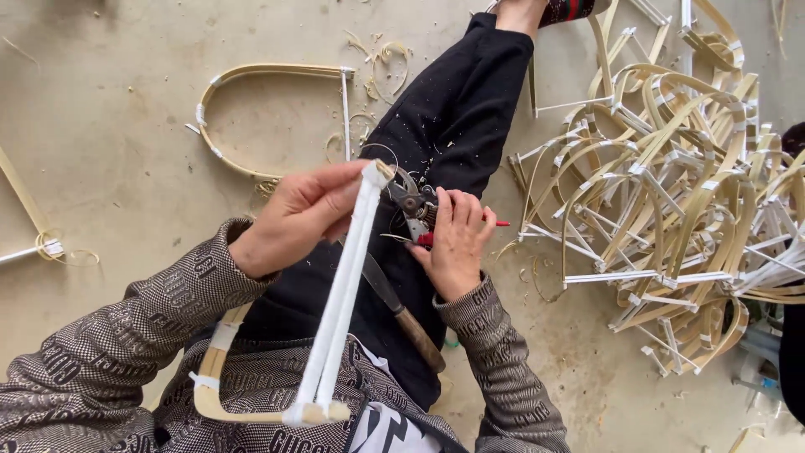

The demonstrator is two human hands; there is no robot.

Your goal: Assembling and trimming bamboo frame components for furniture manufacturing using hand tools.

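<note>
Hands first: I see my left hand [303, 216] closed around the top end of a bamboo frame [340, 302], thumb and fingers pinching the corner where two white-wrapped bars meet. That frame runs from my lap up to that grip, its curved tan strip bending round near my left sleeve at the bottom of the view. My right hand [455, 243] is wrapped shut on a pair of red-handled shears [417, 210], whose metal blades sit right at the frame's top end, just beside my left fingers. I cannot tell whether the blades are biting the bar or only touching it.

Across my black trouser leg lies a knife [402, 312] with a wooden handle, blade pointing up toward the shears. On the concrete floor [109, 151] to my left sits another finished frame [268, 117] with curled shavings [381, 63] near it. To my right a large pile of frames [671, 184] is heaped on the floor, well apart from my hands.
</note>
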